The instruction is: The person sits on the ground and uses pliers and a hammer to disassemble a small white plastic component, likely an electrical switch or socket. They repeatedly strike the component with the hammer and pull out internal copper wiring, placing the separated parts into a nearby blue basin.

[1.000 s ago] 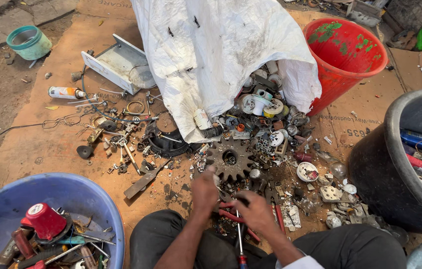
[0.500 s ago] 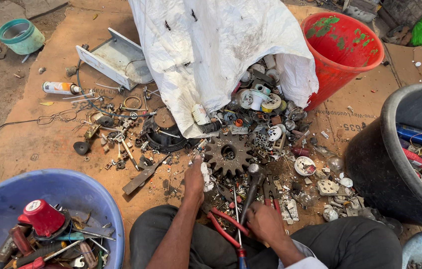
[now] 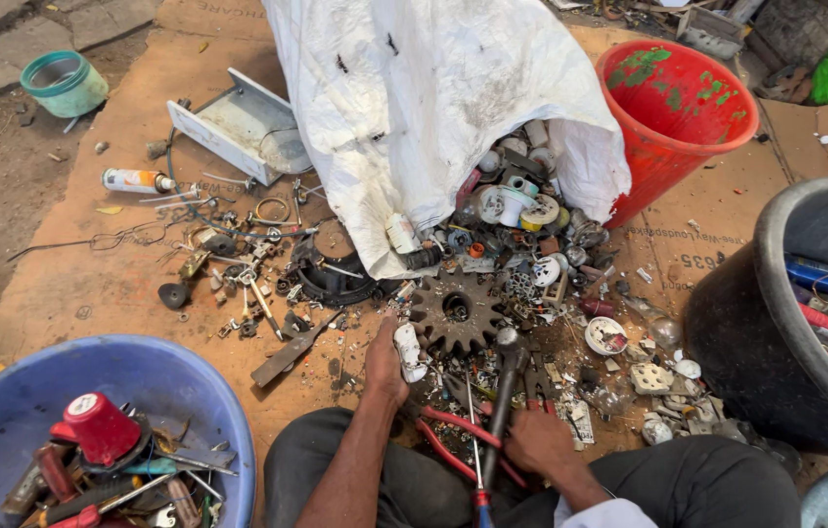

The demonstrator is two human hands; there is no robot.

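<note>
I sit on the ground before a heap of scrap. My left hand (image 3: 384, 362) holds a small white plastic piece (image 3: 410, 352) down on the cardboard, just left of a big rusty gear (image 3: 458, 311). My right hand (image 3: 536, 440) grips the dark handle of a hammer (image 3: 502, 391). The hammer's metal head rests close to the gear's lower right edge. Red-handled pliers (image 3: 448, 430) and a thin screwdriver (image 3: 475, 460) lie between my hands, over my lap.
A white sack (image 3: 433, 108) spills metal and plastic parts over the cardboard. Behind it stands a red bucket (image 3: 678, 108). A black tub (image 3: 776, 332) of scrap is at right, a blue basin (image 3: 3, 420) of tools at left. A white metal box (image 3: 238, 122) and a spray can (image 3: 135, 180) lie further off.
My right hand left the pliers and now holds the hammer upright by the gear. My left hand stayed at the gear's left edge, now on the white piece.
</note>
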